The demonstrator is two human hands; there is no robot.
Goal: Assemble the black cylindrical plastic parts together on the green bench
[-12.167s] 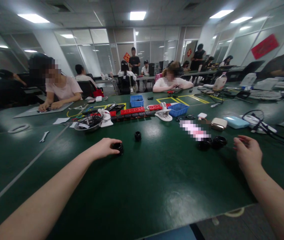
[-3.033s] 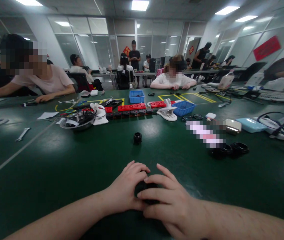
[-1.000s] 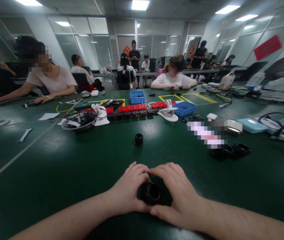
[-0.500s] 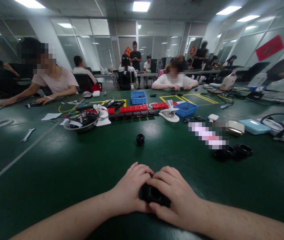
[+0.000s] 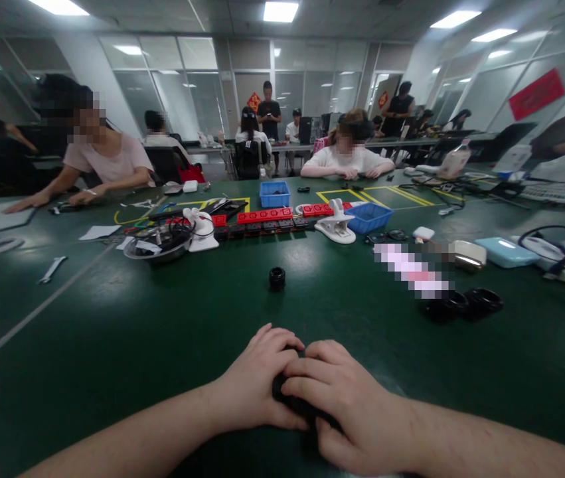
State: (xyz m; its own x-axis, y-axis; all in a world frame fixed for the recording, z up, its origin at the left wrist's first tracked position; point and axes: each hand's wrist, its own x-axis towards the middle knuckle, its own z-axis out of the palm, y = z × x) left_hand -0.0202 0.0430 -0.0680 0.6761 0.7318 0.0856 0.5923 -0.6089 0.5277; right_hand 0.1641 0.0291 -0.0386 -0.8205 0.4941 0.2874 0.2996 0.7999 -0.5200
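Both hands meet on the green tabletop [image 5: 113, 332], straight on the near side of the small black fitting [image 5: 277, 278]. The left hand [image 5: 255, 385] has its grip curled shut against one side of a black round part [image 5: 280, 392]. The right hand [image 5: 349, 408] has its grip folded over the top and other side, fingers lying flat across it and touching the left hand's fingertips. Only a dark sliver of the part shows between the two hands, so its shape cannot be told. The fitting stands alone and upright, well apart from the hands. To the right of the fitting lie two black rings [image 5: 467, 302], touching each other. Behind the fitting runs a row of red sockets [image 5: 263, 216]. Behind and left of it sits a metal bowl [image 5: 155, 244] full of cables, and far left of it a wrench [image 5: 52, 269] lies flat.
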